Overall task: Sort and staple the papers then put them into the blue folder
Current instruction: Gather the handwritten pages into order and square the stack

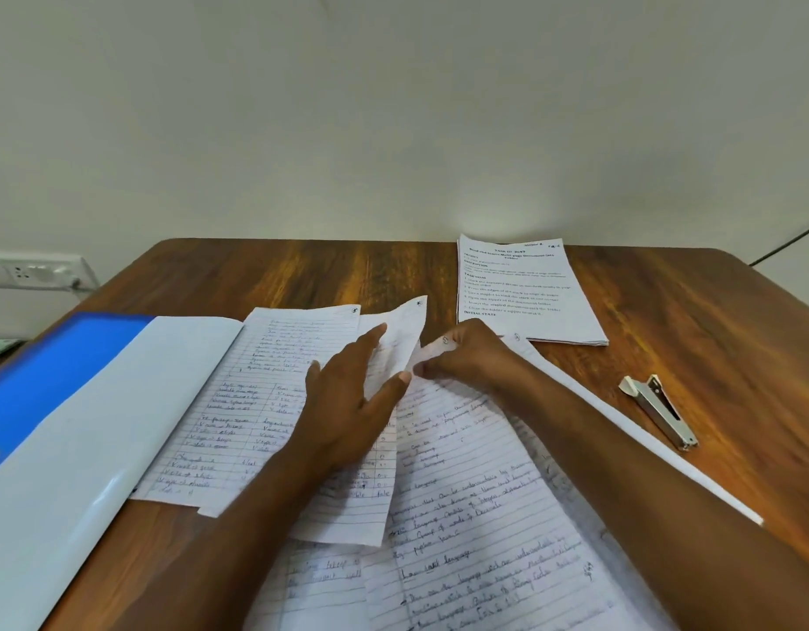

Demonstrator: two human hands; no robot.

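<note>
Left hand (348,403) fingers straight, pressing flat on handwritten lined white papers (266,403), right hand (466,357) pinching a lifted sheet corner, forearms crossing the fanned sheets, blue plastic folder (43,384) lying left, silver metal stapler (662,409) right on brown wooden table (734,334)

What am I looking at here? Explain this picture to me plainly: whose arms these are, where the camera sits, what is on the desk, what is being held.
There is no machine. One camera on a person's head looks forward and down at their own bare arms. On the wooden desk lie handwritten lined sheets, a blue folder at the left, a printed instruction sheet at the back, and a stapler at the right, untouched. The left hand lies with straight fingers against a lifted sheet. The right hand has its grip pinched on the corner of another sheet. The papers are spread loose, so this looks like sorting.
</note>
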